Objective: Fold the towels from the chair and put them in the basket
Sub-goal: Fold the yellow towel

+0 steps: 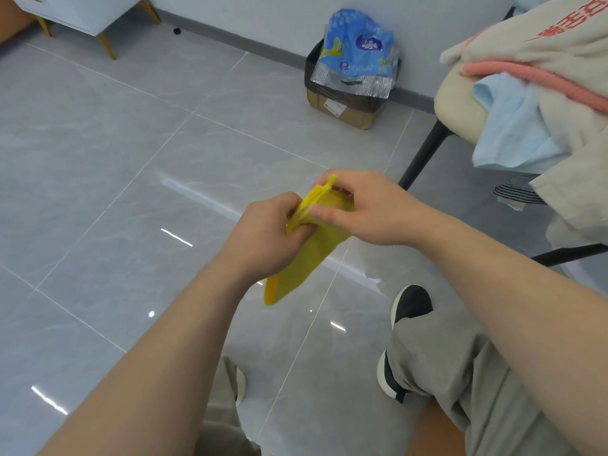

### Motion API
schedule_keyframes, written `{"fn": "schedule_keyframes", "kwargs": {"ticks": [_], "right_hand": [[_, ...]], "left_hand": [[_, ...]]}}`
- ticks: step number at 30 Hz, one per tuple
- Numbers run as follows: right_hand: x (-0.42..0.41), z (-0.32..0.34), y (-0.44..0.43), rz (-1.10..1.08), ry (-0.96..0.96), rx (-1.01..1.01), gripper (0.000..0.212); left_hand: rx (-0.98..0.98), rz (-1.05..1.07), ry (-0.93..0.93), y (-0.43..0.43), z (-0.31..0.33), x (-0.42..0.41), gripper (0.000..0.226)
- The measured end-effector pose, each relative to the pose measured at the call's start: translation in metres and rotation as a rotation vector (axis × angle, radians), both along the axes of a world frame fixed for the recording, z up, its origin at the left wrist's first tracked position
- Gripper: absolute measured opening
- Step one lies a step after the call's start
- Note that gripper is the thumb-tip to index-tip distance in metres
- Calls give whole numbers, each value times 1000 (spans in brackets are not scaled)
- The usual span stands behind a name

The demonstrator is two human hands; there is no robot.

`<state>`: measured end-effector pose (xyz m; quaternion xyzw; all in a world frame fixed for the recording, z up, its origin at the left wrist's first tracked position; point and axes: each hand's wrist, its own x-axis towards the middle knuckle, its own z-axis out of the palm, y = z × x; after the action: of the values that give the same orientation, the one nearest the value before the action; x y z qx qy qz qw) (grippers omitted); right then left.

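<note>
From the head view: yellow towel (309,255) hanging in mid-air over the floor (131,179), left of the chair (455,110) and lower than its seat, touching nothing but the hands. Left hand (266,235) closed round the bunched top edge, fingers (291,210) curled in and pinching the cloth. Right hand (365,209) just beside it on the chair side, thumb pressed against the cloth and the rest curled over the top corner. Below the grips, narrowing to a loose lower end that points away from the chair. Probably an early step: hunting for corners before the first fold. Risks, as a judgement: with both grips so close together on a gathered edge, likely to fold askew unless spread wide first. Could also slip out of so small a pinch and drop to the floor when pulled apart. On the chair, a blue towel (513,126) drooping over the seat's front edge, under a beige cloth (559,37) with a pink band. Could slide off, pile and all, if tugged carelessly. Left of the chair, by the wall, a box (342,110) with a blue bag (358,44) on top. No basket in view, so no telling how long the carry would be.
</note>
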<state>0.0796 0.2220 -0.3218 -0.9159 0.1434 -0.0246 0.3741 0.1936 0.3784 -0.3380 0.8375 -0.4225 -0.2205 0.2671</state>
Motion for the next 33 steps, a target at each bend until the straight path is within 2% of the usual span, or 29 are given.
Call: {"fn": "schedule_keyframes", "kwargs": {"ticks": [5,11,16,22,26,30,33], "right_hand": [[1,2,-8,-169,-56,1,5],[1,4,-27,-385,-101,47,8],[0,2,-36,-493,-126,21,11],[0,-3,-43,-582,-139,-45,14],[0,-1,-44,-619,-157,-41,8],[0,-1,-43,-634,-131,-59,18],[-1,1,-42,-638,-116,-33,16]], "left_hand": [[29,-59,-53,1,2,5,23],[28,37,-12,10,4,20,33],[-67,89,-105,11,3,19,30],[-195,55,-268,7,0,16,26],[-214,94,-239,7,-1,15,25],[-172,46,-248,6,-2,14,28],[-149,31,-239,6,-2,13,29]]}}
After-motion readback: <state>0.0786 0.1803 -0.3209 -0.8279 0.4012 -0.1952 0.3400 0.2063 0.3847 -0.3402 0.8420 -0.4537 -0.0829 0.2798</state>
